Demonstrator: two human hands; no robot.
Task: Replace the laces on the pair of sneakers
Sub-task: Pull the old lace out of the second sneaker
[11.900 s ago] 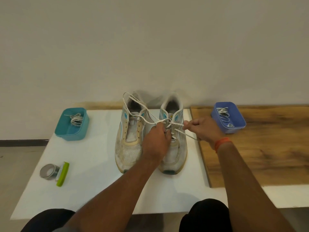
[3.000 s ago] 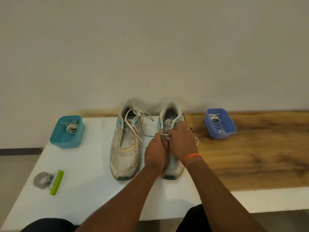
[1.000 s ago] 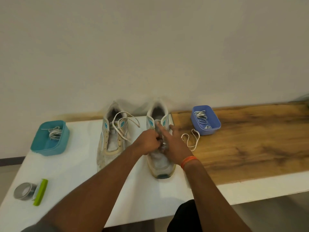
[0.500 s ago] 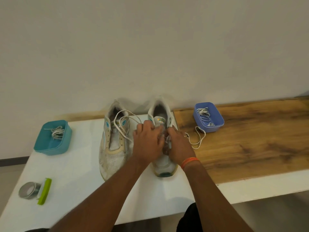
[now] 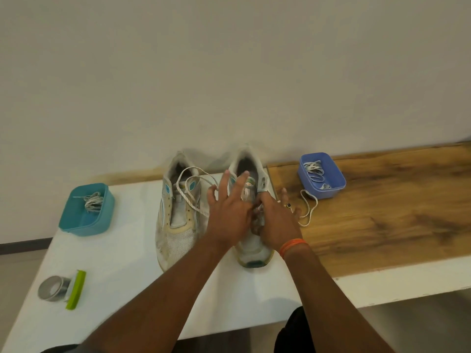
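Our left hand (image 5: 226, 215) fingers splay over the sneaker (image 5: 251, 225); right hand (image 5: 276, 220) pinches its limp lace (image 5: 307, 210); we'd grip nearer the eyelets.

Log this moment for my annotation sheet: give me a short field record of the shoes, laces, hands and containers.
left shoe: on white table, lace loose across its top
right shoe: under both hands
left hand: fingers spread over the right shoe
right hand: on the right shoe's laces; grip hidden
stray lace: trailing onto wood board
teal tub: holds laces
blue tub: holds laces
tape roll: near left table edge
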